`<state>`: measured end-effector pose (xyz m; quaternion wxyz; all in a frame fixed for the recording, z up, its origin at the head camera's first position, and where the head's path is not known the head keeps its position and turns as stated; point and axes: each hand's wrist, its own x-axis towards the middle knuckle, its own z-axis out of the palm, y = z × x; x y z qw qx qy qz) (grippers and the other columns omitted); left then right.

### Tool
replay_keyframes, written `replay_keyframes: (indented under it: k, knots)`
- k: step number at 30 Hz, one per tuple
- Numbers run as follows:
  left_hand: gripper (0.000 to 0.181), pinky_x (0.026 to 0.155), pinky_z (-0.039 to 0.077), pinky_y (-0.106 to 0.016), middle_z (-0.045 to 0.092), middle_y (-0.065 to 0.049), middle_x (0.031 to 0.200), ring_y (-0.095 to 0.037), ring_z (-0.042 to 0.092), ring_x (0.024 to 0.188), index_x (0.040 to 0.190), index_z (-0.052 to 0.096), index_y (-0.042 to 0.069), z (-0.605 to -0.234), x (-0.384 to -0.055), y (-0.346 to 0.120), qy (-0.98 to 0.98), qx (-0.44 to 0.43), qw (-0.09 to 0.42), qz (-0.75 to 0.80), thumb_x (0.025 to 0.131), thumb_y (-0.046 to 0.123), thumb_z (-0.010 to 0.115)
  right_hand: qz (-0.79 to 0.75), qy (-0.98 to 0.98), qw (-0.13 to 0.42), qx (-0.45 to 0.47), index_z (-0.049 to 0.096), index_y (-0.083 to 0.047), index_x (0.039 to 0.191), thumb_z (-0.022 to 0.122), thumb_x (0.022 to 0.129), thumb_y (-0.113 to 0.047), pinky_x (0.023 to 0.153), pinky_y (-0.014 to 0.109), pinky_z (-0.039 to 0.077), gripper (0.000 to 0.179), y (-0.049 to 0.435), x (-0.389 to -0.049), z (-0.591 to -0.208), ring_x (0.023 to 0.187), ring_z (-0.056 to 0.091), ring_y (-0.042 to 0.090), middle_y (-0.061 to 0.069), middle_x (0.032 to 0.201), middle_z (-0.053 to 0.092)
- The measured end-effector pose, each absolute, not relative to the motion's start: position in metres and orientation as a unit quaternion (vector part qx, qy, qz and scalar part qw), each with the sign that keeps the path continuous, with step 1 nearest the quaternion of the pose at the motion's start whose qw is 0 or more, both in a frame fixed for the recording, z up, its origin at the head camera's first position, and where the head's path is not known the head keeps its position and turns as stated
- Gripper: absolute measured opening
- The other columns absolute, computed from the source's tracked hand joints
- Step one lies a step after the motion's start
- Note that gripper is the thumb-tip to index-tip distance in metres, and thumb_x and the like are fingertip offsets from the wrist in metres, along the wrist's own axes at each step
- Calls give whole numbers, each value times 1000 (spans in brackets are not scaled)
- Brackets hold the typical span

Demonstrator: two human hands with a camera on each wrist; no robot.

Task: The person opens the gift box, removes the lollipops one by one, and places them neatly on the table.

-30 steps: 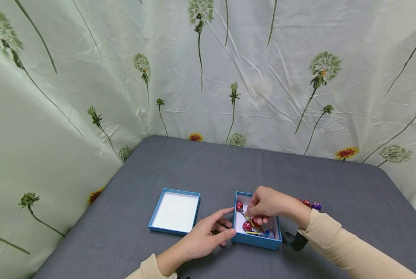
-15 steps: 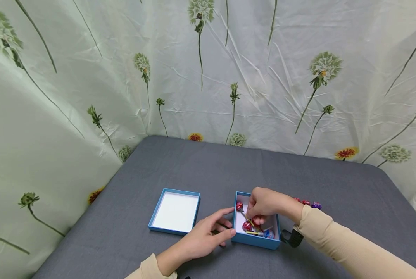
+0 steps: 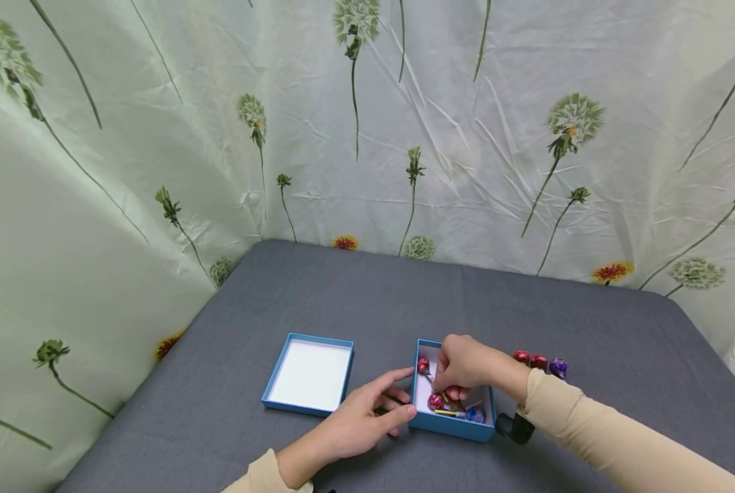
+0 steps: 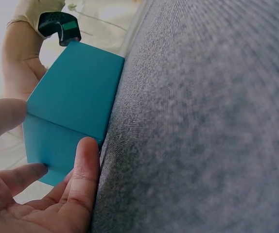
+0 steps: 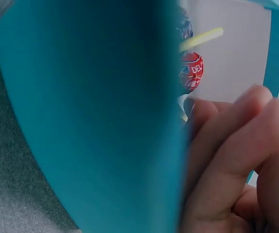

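Note:
A blue box (image 3: 451, 426) with a white inside holds several wrapped lollipops, among them a red lollipop (image 3: 424, 366) by its left wall and a blue lollipop (image 3: 475, 414) at the front right corner. My right hand (image 3: 469, 363) reaches down into it, thumb and fingers pinching what looks like a lollipop stick; the fingers hide most of that lollipop. In the right wrist view the box wall covers much of the scene, with a red lollipop (image 5: 192, 72) beyond it. My left hand (image 3: 365, 413) touches the box's left side with extended fingers (image 4: 87, 165).
A blue-edged lid (image 3: 308, 376) lies inside-up on the grey table (image 3: 367, 294), left of the box. Several more lollipops (image 3: 539, 362) lie right of the box, partly behind my right sleeve. A flowered curtain (image 3: 466, 137) hangs behind the table.
My right hand has shifted slightly left and lower within the box, and its sleeve uncovers more of the lollipops on the right. My left hand stays put.

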<state>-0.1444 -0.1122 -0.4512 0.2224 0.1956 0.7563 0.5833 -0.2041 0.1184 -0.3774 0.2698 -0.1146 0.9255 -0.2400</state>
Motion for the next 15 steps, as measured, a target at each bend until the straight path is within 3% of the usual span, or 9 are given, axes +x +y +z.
replay_keyframes:
  k: [15]
  knots:
    - [54, 74, 58, -23, 68, -6, 130, -12, 70, 90, 161, 47, 24, -450, -143, -112, 758, 196, 219, 581, 109, 31, 64, -242, 926, 270, -103, 69, -9, 71, 83, 92, -13, 48, 14, 46, 25, 116, -204, -374, 46, 52, 6, -2, 55, 59]
